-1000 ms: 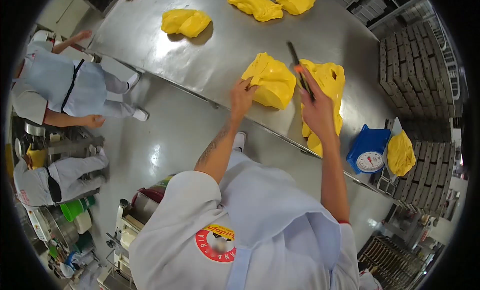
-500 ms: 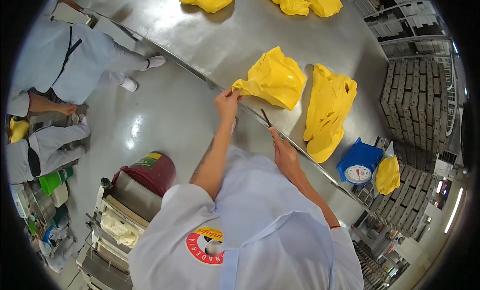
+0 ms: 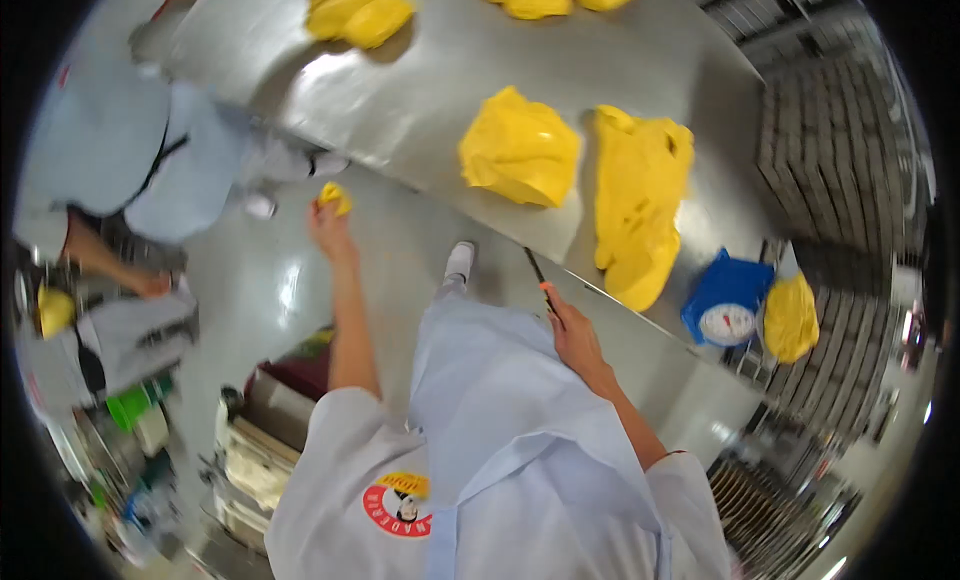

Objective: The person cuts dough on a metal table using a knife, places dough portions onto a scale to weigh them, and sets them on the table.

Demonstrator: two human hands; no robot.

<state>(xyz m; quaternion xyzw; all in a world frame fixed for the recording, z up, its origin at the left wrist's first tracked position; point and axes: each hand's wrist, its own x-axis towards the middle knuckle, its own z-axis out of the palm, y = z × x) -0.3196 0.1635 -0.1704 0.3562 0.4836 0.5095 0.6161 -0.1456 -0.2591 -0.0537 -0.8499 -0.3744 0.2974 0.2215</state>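
Observation:
My left hand (image 3: pixel 330 230) is closed on a small piece of yellow dough (image 3: pixel 336 197), held over the floor left of the table edge. My right hand (image 3: pixel 572 335) grips a knife (image 3: pixel 538 273) with an orange and black handle, its dark blade pointing up and left near the table's front edge. A thick yellow dough lump (image 3: pixel 520 148) sits on the metal table (image 3: pixel 430 90). Right of it lies a longer dough slab (image 3: pixel 640 205). Beyond the slab stands a blue scale (image 3: pixel 727 305), with another dough piece (image 3: pixel 791 318) on its pan.
More dough lies at the table's far side (image 3: pixel 360 17). A co-worker (image 3: pixel 120 130) stands at the left, an arm reaching towards the table. Another person (image 3: pixel 130 335) is below. Stacked metal trays (image 3: pixel 825 170) stand at the right. A machine (image 3: pixel 260 450) is at lower left.
My left hand has moved left, away from the lump, with a small dough piece now separate from it. My right hand still holds the knife near the table edge. The view has shifted.

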